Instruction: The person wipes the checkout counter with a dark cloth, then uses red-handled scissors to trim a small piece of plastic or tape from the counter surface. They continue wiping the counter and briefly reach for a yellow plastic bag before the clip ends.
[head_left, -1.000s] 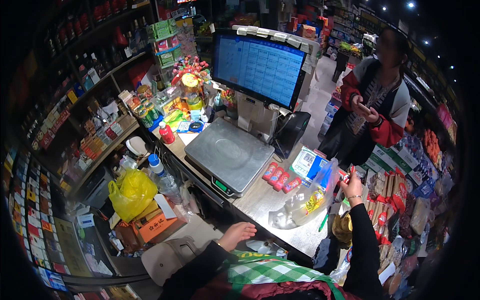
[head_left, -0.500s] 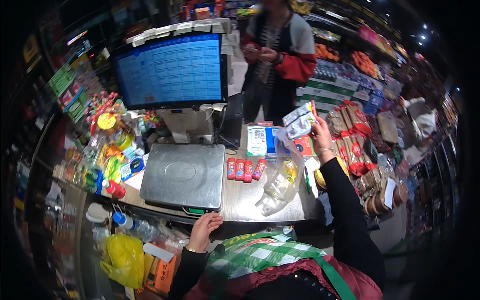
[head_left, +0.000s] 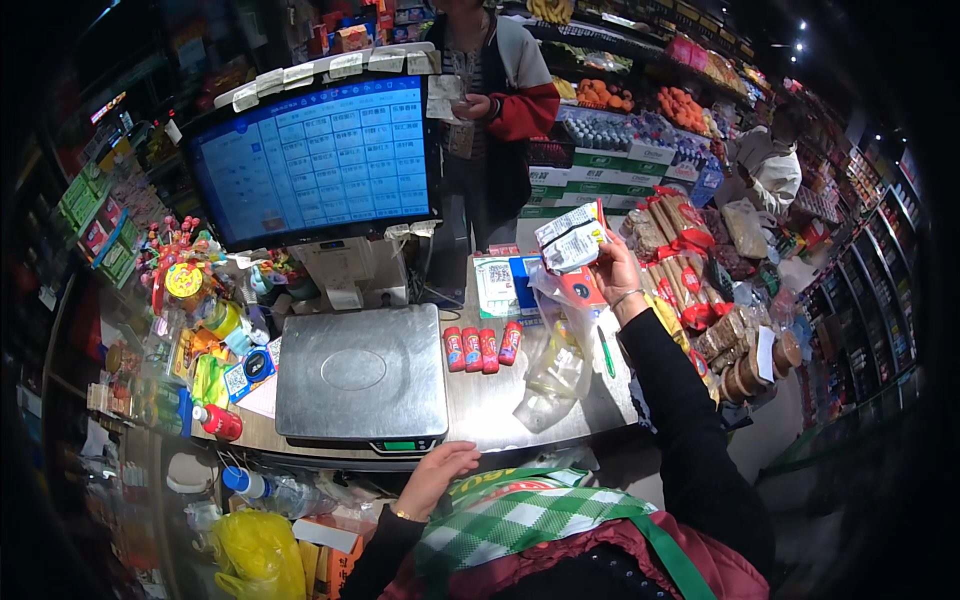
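My right hand pinches a small silver-and-white packet by its right edge, holding it above the far side of the counter. Below the packet a clear plastic bag with something yellow inside lies on the counter; whether my fingers touch its top I cannot tell. Several small red tubs stand in a row left of the bag. My left hand rests by the counter's near edge, fingers stretched out and holding nothing, just below the steel scale.
A large screen stands behind the scale. Across the counter stands a person. Bagged goods crowd the right side; toys and candy fill the left. A green pen lies beside the bag. A yellow bag hangs low left.
The packet has turned so its printed face shows more. My view has shifted slightly right. The person across now appears farther left, partly behind the screen.
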